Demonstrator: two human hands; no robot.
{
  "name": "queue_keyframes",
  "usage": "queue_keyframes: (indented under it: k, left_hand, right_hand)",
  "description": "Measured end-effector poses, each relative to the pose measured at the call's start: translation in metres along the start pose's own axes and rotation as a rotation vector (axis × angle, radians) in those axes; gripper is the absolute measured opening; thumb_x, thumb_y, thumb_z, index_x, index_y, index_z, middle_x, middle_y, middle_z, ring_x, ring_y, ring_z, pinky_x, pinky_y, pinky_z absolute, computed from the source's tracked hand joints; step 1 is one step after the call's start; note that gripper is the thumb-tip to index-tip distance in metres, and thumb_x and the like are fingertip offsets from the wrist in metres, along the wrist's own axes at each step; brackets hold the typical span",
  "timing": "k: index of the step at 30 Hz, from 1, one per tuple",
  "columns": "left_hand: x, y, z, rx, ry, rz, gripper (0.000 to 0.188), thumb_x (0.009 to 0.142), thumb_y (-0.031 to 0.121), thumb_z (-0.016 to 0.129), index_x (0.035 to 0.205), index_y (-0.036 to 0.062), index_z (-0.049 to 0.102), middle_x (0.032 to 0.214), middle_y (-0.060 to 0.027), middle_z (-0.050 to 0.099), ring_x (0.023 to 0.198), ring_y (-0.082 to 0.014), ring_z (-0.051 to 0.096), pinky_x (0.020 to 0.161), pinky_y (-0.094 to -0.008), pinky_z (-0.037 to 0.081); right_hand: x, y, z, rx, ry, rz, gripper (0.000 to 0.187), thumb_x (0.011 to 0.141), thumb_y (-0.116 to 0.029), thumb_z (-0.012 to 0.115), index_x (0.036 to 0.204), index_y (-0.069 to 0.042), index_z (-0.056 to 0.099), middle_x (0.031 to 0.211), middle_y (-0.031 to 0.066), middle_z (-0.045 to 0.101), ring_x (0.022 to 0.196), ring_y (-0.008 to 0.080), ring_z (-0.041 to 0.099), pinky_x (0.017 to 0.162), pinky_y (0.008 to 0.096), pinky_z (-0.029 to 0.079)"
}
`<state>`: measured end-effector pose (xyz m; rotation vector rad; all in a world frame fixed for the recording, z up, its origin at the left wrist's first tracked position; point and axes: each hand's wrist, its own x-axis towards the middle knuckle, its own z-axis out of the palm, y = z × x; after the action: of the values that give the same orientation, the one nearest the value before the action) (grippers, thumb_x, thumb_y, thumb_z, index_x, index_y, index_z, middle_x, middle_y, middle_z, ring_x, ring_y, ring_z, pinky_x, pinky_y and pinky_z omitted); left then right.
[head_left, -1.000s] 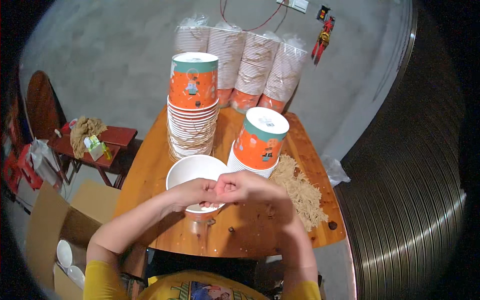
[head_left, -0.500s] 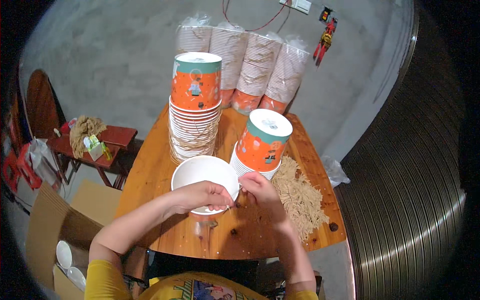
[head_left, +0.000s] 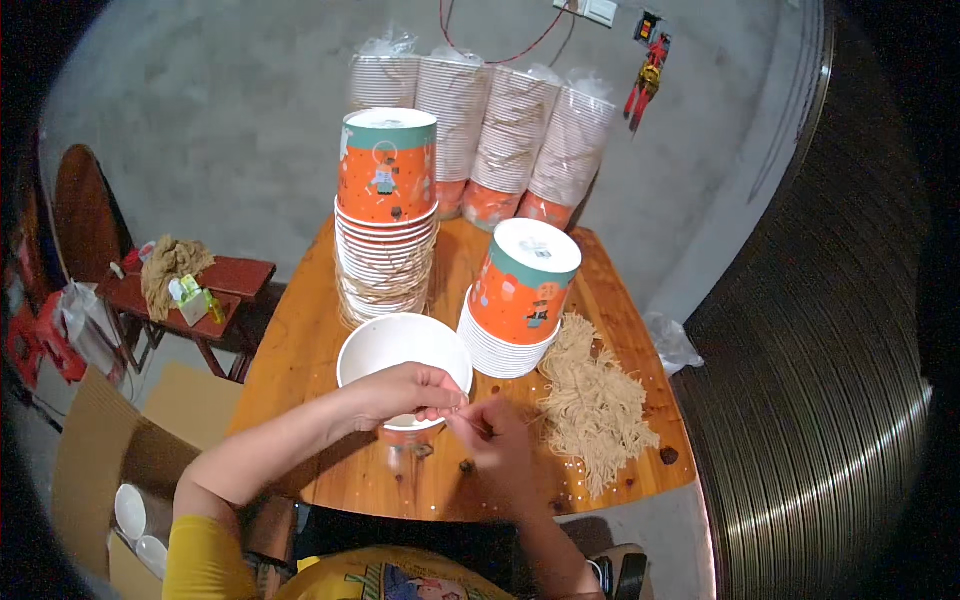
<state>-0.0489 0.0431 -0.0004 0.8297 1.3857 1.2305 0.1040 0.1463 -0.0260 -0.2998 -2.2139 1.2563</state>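
A white-lined paper tub (head_left: 395, 345) stands mouth up near the table's front, with a bit of its orange outside showing below the rim. My left hand (head_left: 425, 391) reaches over its near right rim, closed in a pinch. Against those fingertips, my right hand (head_left: 492, 435) is also pinched, with its fingers curled. Between them seems to be a thin beige string, mostly hidden by the fingers. To the right of my hands lies a heap of loose beige strings (head_left: 600, 400). Just behind that is a short stack of upside-down orange and green tubs (head_left: 525, 285).
A taller stack of upturned tubs (head_left: 388, 165), with strings hanging around its rims, stands behind the tub. Several plastic-wrapped stacks (head_left: 515, 130) line the table's back by the wall. A red bench (head_left: 235, 275) and an open carton (head_left: 95, 440) are at left; a ribbed shutter (head_left: 820, 350) at right.
My right hand has come down and left from the tub's right rim to meet my left fingertips. My left hand stays at the near rim.
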Motion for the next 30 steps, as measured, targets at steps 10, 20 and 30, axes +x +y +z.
queue_keyframes:
  k: [10, 20, 30]
  left_hand:
    - [-0.004, 0.005, -0.006, -0.053, 0.024, -0.101, 0.016, 0.088, 0.004, 0.053, 0.103, 0.0000, 0.055, 0.087, -0.0054, 0.063, 0.077, -0.0086, 0.059, 0.068, -0.0212, 0.050]
    - [-0.005, 0.005, -0.009, -0.119, 0.025, -0.099, 0.021, 0.086, 0.001, 0.054, 0.106, 0.0010, 0.055, 0.087, -0.0015, 0.058, 0.078, -0.0073, 0.057, 0.068, -0.0174, 0.048]
    - [-0.004, 0.005, 0.003, 0.219, 0.001, 0.058, 0.015, 0.086, 0.014, 0.060, 0.095, 0.0018, 0.061, 0.080, 0.0018, 0.056, 0.072, -0.0050, 0.049, 0.067, -0.0196, 0.042]
  right_hand:
    - [0.005, -0.015, 0.005, -0.109, 0.026, -0.385, 0.006, 0.082, -0.006, 0.064, 0.085, -0.003, 0.060, 0.064, 0.0007, 0.047, 0.056, 0.0062, 0.043, 0.051, 0.0262, 0.036]
    - [0.006, 0.005, -0.009, 0.052, -0.180, 0.090, 0.017, 0.093, -0.018, 0.053, 0.099, -0.003, 0.056, 0.074, 0.0062, 0.058, 0.067, 0.0145, 0.055, 0.062, 0.0301, 0.045]
    - [0.027, -0.005, -0.014, 0.505, -0.141, 0.139, 0.007, 0.093, -0.013, 0.051, 0.094, -0.006, 0.054, 0.067, -0.0040, 0.049, 0.056, 0.0031, 0.041, 0.050, 0.0190, 0.033]
